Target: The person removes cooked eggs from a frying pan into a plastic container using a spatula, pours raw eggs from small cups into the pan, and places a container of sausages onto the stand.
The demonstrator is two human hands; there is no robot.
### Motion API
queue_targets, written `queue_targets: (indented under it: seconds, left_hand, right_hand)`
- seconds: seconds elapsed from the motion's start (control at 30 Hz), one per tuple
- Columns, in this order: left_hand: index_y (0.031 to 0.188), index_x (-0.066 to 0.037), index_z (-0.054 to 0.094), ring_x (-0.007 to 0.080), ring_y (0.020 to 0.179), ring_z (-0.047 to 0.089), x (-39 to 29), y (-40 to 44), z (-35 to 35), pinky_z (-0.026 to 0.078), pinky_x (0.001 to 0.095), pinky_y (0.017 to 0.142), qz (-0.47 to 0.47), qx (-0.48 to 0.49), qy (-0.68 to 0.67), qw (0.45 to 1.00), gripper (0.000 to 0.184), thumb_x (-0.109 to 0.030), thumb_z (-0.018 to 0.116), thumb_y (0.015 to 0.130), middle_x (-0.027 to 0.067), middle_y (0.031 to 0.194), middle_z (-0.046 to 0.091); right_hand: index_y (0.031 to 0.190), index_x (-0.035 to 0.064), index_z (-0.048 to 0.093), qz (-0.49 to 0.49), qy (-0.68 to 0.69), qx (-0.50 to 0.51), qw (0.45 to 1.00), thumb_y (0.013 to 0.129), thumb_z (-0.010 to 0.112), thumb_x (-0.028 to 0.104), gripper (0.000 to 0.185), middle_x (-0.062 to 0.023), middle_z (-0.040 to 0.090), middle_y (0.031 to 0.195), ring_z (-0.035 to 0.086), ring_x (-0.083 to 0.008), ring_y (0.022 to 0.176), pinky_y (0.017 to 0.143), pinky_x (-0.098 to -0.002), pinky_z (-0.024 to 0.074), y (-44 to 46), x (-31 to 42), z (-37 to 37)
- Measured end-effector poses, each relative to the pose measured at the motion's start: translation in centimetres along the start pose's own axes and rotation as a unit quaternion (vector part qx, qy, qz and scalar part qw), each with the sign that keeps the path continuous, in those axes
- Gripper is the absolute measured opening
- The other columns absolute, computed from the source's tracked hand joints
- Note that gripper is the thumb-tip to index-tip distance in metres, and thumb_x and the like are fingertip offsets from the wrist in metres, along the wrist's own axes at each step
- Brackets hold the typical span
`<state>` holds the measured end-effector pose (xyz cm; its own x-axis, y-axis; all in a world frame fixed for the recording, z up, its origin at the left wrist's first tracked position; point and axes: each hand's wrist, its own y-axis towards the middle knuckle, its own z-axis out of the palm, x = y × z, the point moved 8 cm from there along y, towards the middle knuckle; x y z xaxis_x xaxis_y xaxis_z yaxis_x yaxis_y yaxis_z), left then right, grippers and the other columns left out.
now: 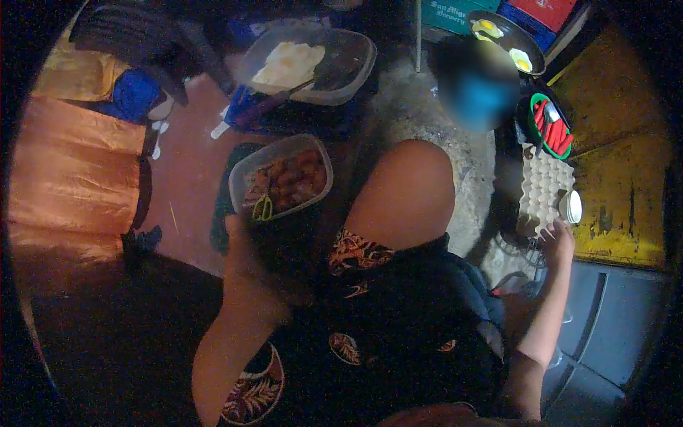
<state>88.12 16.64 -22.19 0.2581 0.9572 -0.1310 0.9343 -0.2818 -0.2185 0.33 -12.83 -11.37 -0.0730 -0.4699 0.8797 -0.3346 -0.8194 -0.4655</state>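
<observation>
At the right, my right hand reaches to the lower edge of a grey egg tray, just below a white cup; its fingers look spread, and no held thing shows. My left hand is dim and blurred, close to the lower left side of a clear container of reddish-brown food. Whether it holds anything cannot be made out. Green-handled scissors lie in that container. Above the egg tray stands a green-rimmed basket with red sausages.
A pan with eggs is at the upper right. A larger clear container holds fried eggs, with a dark utensil across its edge. Yellow crates line the right side; an orange cloth lies at the left.
</observation>
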Motion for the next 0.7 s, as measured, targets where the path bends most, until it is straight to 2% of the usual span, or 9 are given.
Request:
queue_targets:
  seconds: [0.2,0.3,0.53,0.7]
  left_hand:
    - [0.1,-0.009,0.069,0.0352,0.087,0.066,1.0,0.6,2.1,0.052,0.0462,0.075,0.015,0.011,0.007,1.0,0.033,-0.032,0.069,0.076,0.0188,0.095,0.068]
    - [0.101,-0.01,0.069,0.0348,0.086,0.066,0.6,0.5,2.5,0.052,0.0459,0.074,0.026,0.012,0.006,1.0,0.033,-0.032,0.069,0.076,0.0185,0.095,0.069]
    - [0.102,-0.012,0.069,0.0338,0.085,0.066,1.9,1.0,2.7,0.052,0.0453,0.074,0.022,0.01,0.003,1.0,0.034,-0.031,0.07,0.074,0.0178,0.095,0.069]
    - [0.103,-0.013,0.069,0.0331,0.084,0.066,3.1,1.6,2.6,0.052,0.0448,0.073,0.026,0.005,0.011,1.0,0.034,-0.031,0.071,0.073,0.0174,0.095,0.069]
  right_hand:
    - [0.108,0.0131,0.051,-0.025,-0.039,0.032,0.998,0.09,0.059,0.029,0.026,-0.0035,0.055,0.095,0.058,-0.0239,0.086,0.07,-0.0391,0.0453,0.7,0.0,0.6]
    - [0.108,0.0136,0.051,-0.016,-0.042,0.044,0.998,0.09,0.059,0.029,0.025,-0.0042,0.056,0.096,0.058,-0.0246,0.087,0.071,-0.0396,0.0454,1.5,-0.9,0.6]
    - [0.11,0.0122,0.052,0.021,-0.047,-0.008,0.999,0.091,0.059,0.028,0.026,-0.0053,0.057,0.097,0.06,-0.0246,0.086,0.069,-0.0391,0.0465,1.5,-1.7,1.7]
    - [0.111,0.0132,0.053,-0.005,-0.034,0.019,0.999,0.092,0.056,0.024,0.022,-0.005,0.057,0.094,0.061,-0.0233,0.086,0.069,-0.0384,0.0473,1.4,-1.2,4.3]
